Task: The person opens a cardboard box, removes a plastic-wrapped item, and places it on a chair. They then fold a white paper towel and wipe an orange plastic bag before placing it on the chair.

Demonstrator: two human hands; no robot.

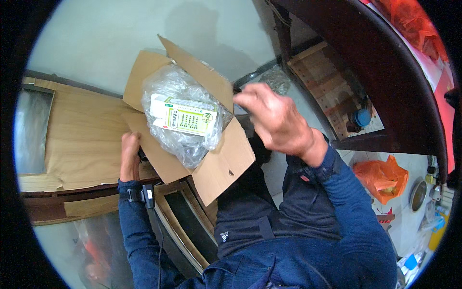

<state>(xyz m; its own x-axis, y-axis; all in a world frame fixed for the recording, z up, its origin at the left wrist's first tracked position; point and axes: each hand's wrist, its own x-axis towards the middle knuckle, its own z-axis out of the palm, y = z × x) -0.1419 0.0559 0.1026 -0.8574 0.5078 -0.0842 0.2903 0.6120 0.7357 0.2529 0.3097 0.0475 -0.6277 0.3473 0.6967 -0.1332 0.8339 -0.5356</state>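
An open cardboard box (223,155) stands before me with its flaps spread. Crumpled clear plastic bags (166,79) fill it, and a white and green printed carton (184,115) lies on top of them. My left hand (130,153) is at the outer side of the left flap; its fingers are curled and partly hidden, so its hold is unclear. My right hand (279,119) is raised just right of the box, beside the upper right flap, with its fingers bent and blurred. Whether anything is between those fingers cannot be told.
A wooden surface (86,133) with a metal-looking panel lies at the left. Right of the box is dark furniture (361,47) above a wooden crate (321,83) and a blue-capped container (362,117). An orange plastic bag (382,178) and a round pan (418,195) are on the tiled floor.
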